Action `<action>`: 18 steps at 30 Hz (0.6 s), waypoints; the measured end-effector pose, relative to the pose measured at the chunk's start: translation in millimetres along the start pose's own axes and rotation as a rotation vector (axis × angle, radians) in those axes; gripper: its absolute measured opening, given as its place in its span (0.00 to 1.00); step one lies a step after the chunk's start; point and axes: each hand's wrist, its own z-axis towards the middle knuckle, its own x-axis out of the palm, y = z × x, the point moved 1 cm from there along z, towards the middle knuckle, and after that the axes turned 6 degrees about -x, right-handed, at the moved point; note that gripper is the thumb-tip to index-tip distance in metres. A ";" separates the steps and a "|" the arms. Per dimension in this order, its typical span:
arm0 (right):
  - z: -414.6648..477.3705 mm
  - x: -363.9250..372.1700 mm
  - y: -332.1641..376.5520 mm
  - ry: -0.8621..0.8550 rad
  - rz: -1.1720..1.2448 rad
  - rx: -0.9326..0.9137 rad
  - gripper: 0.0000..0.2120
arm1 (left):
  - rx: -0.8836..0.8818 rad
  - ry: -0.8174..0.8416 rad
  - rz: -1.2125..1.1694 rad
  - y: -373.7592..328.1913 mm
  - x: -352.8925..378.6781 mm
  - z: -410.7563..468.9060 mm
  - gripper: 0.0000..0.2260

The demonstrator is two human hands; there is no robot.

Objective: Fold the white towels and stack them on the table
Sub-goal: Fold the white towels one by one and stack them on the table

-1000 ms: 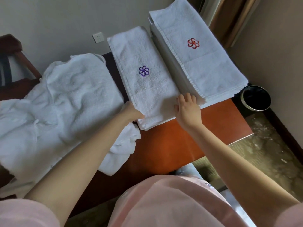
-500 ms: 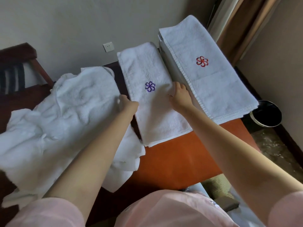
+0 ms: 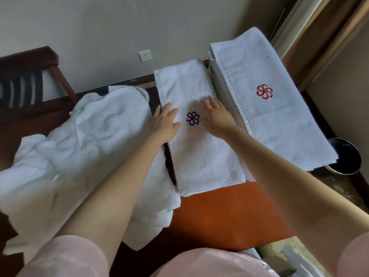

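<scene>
A folded white towel with a purple flower mark [image 3: 201, 156] lies lengthwise on the orange-brown table [image 3: 229, 214]. My left hand [image 3: 165, 122] rests flat on its left edge, fingers straight. On the other side of the flower my right hand [image 3: 216, 114] lies flat, fingers spread. To the right stands a taller stack of folded towels with a red flower mark [image 3: 275, 120] on the top one. A heap of unfolded white towels [image 3: 79, 148] covers the table's left part.
A dark wooden chair [image 3: 30, 84] with a striped seat stands at the far left by the wall. A round black bin [image 3: 347, 156] sits on the floor at the right. A wall socket [image 3: 145, 55] is above the table.
Both hands slid from the towel's near end up its sides and now lie flat on top, either side of the purple flower. The camera tilted so the towels sit lower in view.
</scene>
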 end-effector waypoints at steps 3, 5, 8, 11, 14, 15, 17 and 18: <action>20.6 -5.1 -1.5 0.043 -0.022 0.005 0.27 | 0.006 -0.107 0.018 -3.0 -3.0 7.2 0.21; 34.3 -11.1 0.4 -0.021 -0.025 -0.009 0.27 | 0.009 -0.275 0.005 -10.6 -12.5 15.9 0.17; 60.5 -23.0 2.7 -0.051 -0.045 -0.059 0.27 | -0.014 -0.350 0.013 -15.5 -34.3 44.0 0.19; 93.2 -33.5 -0.3 0.005 -0.079 -0.063 0.29 | -0.054 -0.205 0.008 -9.5 -50.3 80.6 0.23; 124.2 -39.8 -5.0 0.082 -0.079 -0.045 0.30 | -0.133 -0.032 0.002 6.3 -53.5 108.8 0.26; 132.9 -40.5 -7.1 0.103 -0.070 -0.034 0.31 | -0.155 0.013 -0.024 12.3 -52.3 114.0 0.27; 146.5 -41.2 -12.2 0.134 -0.039 -0.018 0.30 | -0.162 0.062 -0.057 21.3 -48.8 119.7 0.27; 150.9 -40.8 -13.5 0.139 -0.034 -0.020 0.30 | -0.156 0.068 -0.060 23.9 -47.7 120.2 0.28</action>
